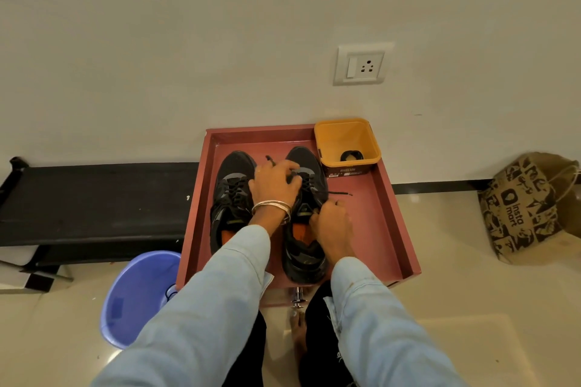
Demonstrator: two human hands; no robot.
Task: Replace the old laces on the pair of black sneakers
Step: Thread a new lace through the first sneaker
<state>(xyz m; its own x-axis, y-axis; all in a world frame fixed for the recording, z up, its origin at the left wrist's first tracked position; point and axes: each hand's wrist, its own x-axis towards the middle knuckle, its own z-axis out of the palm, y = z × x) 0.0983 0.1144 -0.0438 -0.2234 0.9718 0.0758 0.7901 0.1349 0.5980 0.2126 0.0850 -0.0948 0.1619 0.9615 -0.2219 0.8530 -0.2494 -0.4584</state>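
Two black sneakers stand side by side in a dark red tray (pixel 382 223), toes toward the wall. The left sneaker (pixel 231 198) is fully laced with a black lace. My left hand (pixel 275 184) reaches over the right sneaker (pixel 306 248) and pinches its black lace at the eyelets. My right hand (pixel 330 220) grips the right sneaker at its tongue and collar. One loose lace end (pixel 341 194) trails onto the tray to the right, another (pixel 270 159) sticks out beyond my left fingers.
A yellow square tub (pixel 347 143) holding a small black coil sits in the tray's far right corner. A blue bucket (pixel 138 295) stands on the floor at the left, beside a black bench (pixel 94 201). A printed paper bag (pixel 528 207) is at the right wall.
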